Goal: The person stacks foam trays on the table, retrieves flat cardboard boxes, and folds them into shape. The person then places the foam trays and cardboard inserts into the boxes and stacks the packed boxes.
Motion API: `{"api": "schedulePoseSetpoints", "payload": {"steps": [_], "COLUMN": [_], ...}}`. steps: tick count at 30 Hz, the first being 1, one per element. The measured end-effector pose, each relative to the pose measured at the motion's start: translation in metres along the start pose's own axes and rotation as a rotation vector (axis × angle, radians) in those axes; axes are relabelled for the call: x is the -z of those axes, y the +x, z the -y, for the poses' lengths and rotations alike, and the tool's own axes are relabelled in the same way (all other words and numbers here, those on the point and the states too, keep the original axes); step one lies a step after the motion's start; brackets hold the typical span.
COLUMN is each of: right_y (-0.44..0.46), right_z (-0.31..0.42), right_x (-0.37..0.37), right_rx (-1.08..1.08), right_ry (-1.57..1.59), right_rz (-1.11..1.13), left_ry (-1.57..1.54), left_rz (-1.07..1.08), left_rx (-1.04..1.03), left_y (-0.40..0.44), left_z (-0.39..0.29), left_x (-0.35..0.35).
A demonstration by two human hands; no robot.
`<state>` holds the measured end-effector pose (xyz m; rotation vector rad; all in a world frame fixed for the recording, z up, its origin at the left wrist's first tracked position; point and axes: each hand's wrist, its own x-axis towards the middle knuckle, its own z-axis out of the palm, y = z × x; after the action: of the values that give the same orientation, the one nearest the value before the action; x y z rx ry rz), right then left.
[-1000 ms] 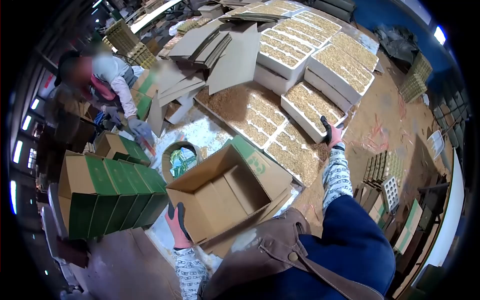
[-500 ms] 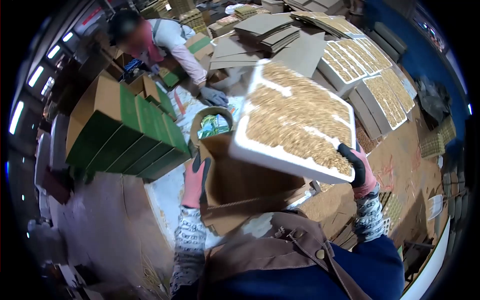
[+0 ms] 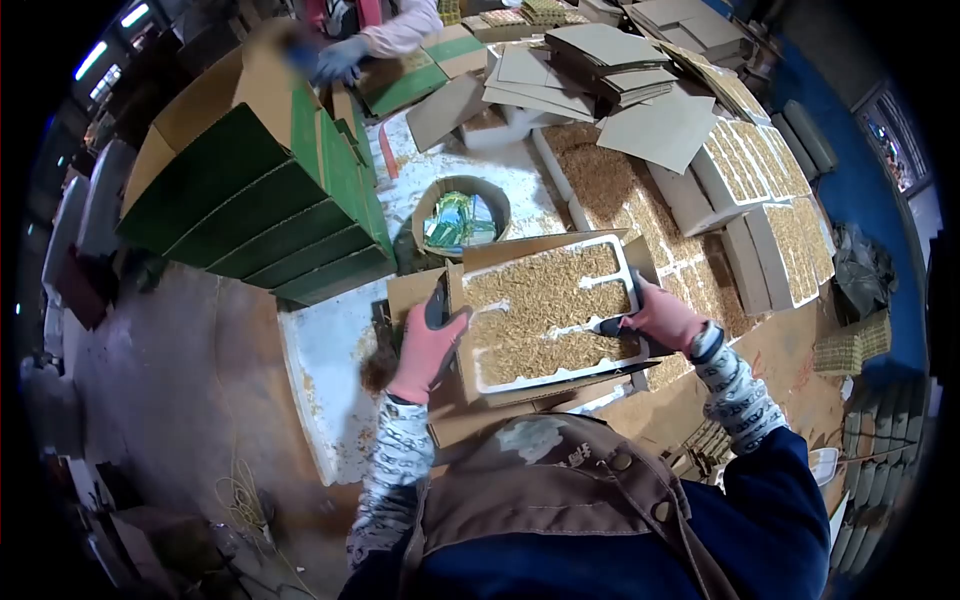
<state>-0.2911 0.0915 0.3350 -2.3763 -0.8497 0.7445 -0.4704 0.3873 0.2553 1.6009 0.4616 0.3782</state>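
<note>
A white foam tray (image 3: pixel 560 300) filled with light brown shavings sits level inside the open cardboard box (image 3: pixel 480 412), its rim near the box's top edges. My right hand (image 3: pixel 665 316), in a pink glove with dark fingertips, grips the tray's right side, its thumb over the shavings. My left hand (image 3: pixel 425 350), gloved alike, holds the box's left wall, with thumb and fingers either side of the cardboard. Part of the left fingers is hidden by the cardboard.
Green-sided cartons (image 3: pixel 270 220) stand in a row at left. Behind the box is a round tub (image 3: pixel 462 190) with green and blue packets. Cardboard sheets (image 3: pixel 610 60) and filled trays (image 3: pixel 745 165) lie at the back and right. A co-worker's gloved hand (image 3: pixel 342 60) is at the far cartons.
My right hand has lowered the tilted tray into the box, where it now lies level. My left hand stays at the box's left side. The view has tipped downward.
</note>
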Motion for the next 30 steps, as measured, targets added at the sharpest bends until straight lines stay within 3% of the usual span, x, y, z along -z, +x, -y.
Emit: {"api": "schedulePoseSetpoints", "payload": {"steps": [3, 6, 7, 9, 11, 12, 13, 14, 15, 16, 17, 18, 19, 20, 21, 23, 26, 29, 30], "right_y": [0.005, 0.033, 0.03, 0.037, 0.032, 0.044, 0.061, 0.077, 0.105, 0.123, 0.153, 0.173, 0.177, 0.178, 0.174, 0.151, 0.123, 0.116, 0.116], "right_z": [0.035, 0.003, 0.029, 0.025, 0.064, 0.003, 0.012, -0.019, -0.064, -0.078, -0.132, -0.18, -0.189, -0.179, -0.169, -0.151, -0.138, -0.171, -0.193], "right_x": [-0.028, -0.064, -0.048, -0.017, 0.051, 0.065, 0.088, 0.109, 0.123, 0.138, 0.143, 0.152, 0.152, 0.15, 0.148, 0.156, 0.151, 0.142, 0.142], "right_rx": [-0.167, -0.199, -0.22, 0.012, -0.376, 0.011, 0.086, -0.206, -0.308, -0.639, -0.693, -0.465, -0.342, -0.229, -0.229, -0.184, -0.281, -0.211, -0.284], "right_ry": [-0.812, -0.886, -0.849, -0.666, 0.098, -0.511, 0.28, 0.384, -0.247, -0.017, 0.17, 0.557, 0.709, 0.865, 0.804, 0.79, 0.851, 0.946, 0.906], "right_rz": [0.045, 0.151, 0.234, 0.164, -0.098, -0.436, -0.888, -1.017, -1.306, -1.168, -1.197, -1.014, -0.972, -0.917, -1.034, -1.025, -0.85, -0.761, -0.703], "left_ry": [0.081, 0.157, 0.295, 0.352, -0.164, -0.01, 0.2, 0.37, 0.564, 0.767, 0.951, 1.132, 1.271, 1.247, 1.223, 1.121, 1.02, 0.902, 0.87], "left_rz": [0.14, 0.114, 0.151, 0.207, -0.095, -0.2, -0.02, -0.04, 0.009, 0.088, 0.242, 0.246, 0.334, 0.353, 0.372, 0.237, 0.244, 0.157, 0.146], "left_rx": [-0.056, -0.005, 0.01, 0.105, 0.393, 0.287, 0.134, -0.066, -0.111, -0.093, -0.006, -0.188, -0.262, -0.157, -0.052, -0.183, -0.143, -0.09, -0.094], "left_y": [0.012, 0.016, 0.018, 0.026, 0.051, 0.075, 0.108, 0.131, 0.158, 0.172, 0.192, 0.2, 0.201, 0.206, 0.211, 0.209, 0.21, 0.199, 0.195], "left_z": [-0.024, -0.014, -0.008, -0.059, -0.047, -0.038, -0.038, -0.025, 0.008, 0.01, 0.034, 0.057, 0.052, 0.057, 0.063, 0.075, 0.075, 0.04, 0.027], "left_x": [0.014, 0.027, 0.035, 0.033, 0.043, 0.036, 0.036, 0.023, 0.013, -0.005, -0.017, -0.03, -0.042, -0.046, -0.049, -0.04, -0.018, -0.007, -0.002]}}
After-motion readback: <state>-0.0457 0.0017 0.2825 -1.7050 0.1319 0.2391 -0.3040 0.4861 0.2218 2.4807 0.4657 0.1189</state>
